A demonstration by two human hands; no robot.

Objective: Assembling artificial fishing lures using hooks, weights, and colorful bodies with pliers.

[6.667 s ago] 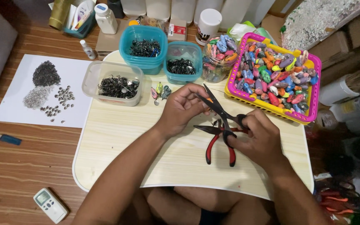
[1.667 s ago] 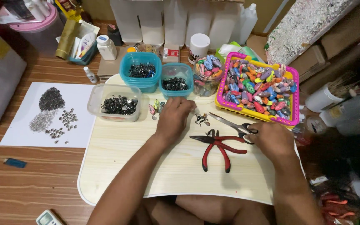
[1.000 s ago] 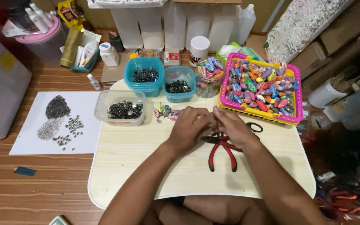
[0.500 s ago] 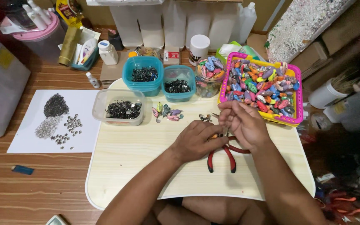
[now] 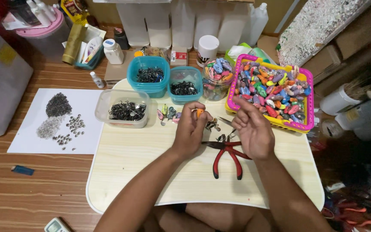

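White sheet with bead piles far left, clear tub of hooks next. Left hand pinching a small orange piece above the table. Red pliers between the hands. Right hand loose, fingers half-curled, holding nothing. Pink basket right.
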